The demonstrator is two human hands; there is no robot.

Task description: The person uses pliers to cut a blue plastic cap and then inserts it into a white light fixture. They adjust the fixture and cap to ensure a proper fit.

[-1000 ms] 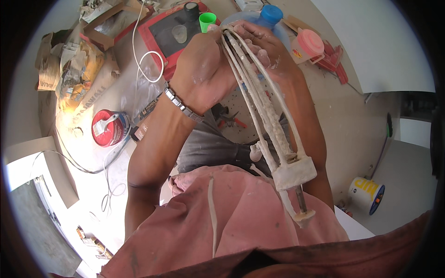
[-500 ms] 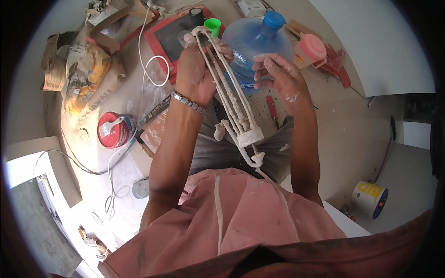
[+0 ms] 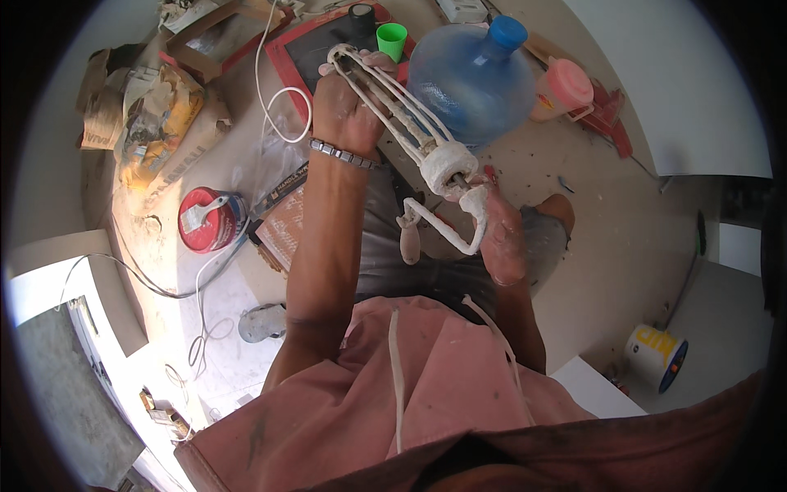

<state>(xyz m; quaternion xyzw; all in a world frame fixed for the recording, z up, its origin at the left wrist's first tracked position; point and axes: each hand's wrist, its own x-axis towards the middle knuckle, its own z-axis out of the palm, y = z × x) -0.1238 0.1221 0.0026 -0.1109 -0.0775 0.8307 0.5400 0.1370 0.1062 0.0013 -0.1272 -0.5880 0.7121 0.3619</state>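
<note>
The far end of a white-coated rod-frame tool (image 3: 428, 146) is gripped by the left hand (image 3: 348, 108), with the fingers curled around the rods. The right hand (image 3: 502, 242) is half closed beside the bent crank arm (image 3: 443, 232), its fingertips partly hidden behind the collar (image 3: 451, 170); whether the crank is grasped or only touched cannot be told. The tool is held in the air over the lap, slanted from upper left to lower right. With the frame steadied at one end, the crank end is presumably left reachable for the other hand. The crank's knob (image 3: 410, 244) hangs above the grey trousers (image 3: 381, 275), so any swing of it seems limited by the thighs.

Beyond the left hand, the red-edged panel (image 3: 287, 41) and green cup (image 3: 392, 43) are set close. The clear blue jug (image 3: 467, 90) stands just beyond the rods, and sideways travel there looks restricted by its rounded wall. A pink lidded container (image 3: 561, 90) is placed next to it. On the left, a brush (image 3: 199, 215) is laid across the red bucket (image 3: 205, 234), perhaps to stay within reach. More room is offered to the right, where tan floor (image 3: 615, 238) stretches toward a tipped white bucket (image 3: 654, 353).
</note>
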